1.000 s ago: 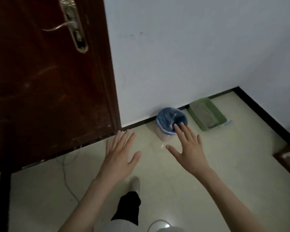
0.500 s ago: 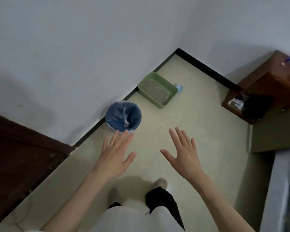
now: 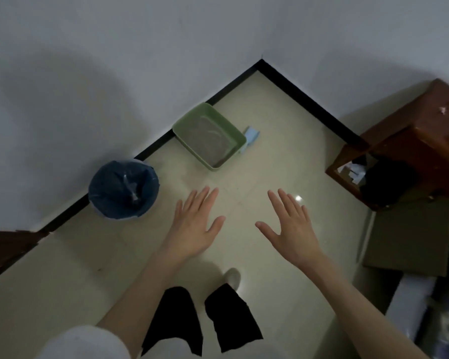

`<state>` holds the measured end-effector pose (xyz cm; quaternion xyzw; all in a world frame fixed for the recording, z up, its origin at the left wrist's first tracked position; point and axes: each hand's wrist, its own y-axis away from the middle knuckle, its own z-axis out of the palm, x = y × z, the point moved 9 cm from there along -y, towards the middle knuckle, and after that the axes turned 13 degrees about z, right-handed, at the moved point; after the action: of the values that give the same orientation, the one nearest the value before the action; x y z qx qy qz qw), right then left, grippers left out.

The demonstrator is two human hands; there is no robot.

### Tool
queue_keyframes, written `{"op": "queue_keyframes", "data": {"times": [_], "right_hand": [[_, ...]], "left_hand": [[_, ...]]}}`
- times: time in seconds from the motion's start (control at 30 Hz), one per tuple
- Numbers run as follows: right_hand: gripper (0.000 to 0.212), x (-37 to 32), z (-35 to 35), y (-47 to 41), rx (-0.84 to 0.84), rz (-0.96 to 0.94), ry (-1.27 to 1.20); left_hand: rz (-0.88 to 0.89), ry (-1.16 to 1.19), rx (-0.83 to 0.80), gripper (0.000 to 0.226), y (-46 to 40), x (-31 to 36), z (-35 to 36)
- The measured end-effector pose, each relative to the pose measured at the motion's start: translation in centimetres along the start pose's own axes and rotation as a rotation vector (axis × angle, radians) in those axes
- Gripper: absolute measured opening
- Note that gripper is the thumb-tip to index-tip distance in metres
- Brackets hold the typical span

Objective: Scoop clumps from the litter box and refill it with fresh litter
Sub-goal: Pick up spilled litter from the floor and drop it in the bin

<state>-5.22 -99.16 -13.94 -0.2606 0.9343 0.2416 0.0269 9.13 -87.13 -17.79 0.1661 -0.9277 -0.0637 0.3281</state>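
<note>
A green litter box (image 3: 184, 122) holding grey litter sits on the floor against the wall, near the room's corner. A light blue scoop (image 3: 252, 134) lies partly hidden behind its right side. Left of the box stands a bin lined with a blue bag (image 3: 123, 189). My left hand (image 3: 195, 226) and my right hand (image 3: 292, 228) hover in front of me with fingers spread and straight, palms down, holding nothing. Both hands are well short of the litter box.
A brown wooden cabinet (image 3: 423, 141) with dark items in its open shelf stands at the right. A flat cardboard piece (image 3: 410, 239) lies on the floor below it. A dark door edge (image 3: 8, 247) shows at the left. My legs and one shoe (image 3: 232, 277) are below.
The view has swung right and moved closer: the door has left the frame, and the litter box and bin look nearer. Both hands stay spread and empty.
</note>
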Motion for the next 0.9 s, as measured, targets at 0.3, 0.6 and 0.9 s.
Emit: {"op": "queue_keyframes", "data": {"times": [0.3,0.6,0.9], "right_hand": [[0.072,6.1,-0.9,-14.1,-0.136,-0.062,0.081],[0.072,5.3,-2.0,-31.8,-0.200,-0.246,0.160],[0.071,2.7,4.1,-42.4,-0.353,-0.558,0.289]], "left_hand": [[-0.205,0.063,-0.039,0.090,-9.8,-1.6,5.9],[-0.342,0.042,-0.017,0.090,-23.7,-5.2,7.4],[-0.571,0.082,0.093,0.090,-30.1,-9.4,11.9]]}}
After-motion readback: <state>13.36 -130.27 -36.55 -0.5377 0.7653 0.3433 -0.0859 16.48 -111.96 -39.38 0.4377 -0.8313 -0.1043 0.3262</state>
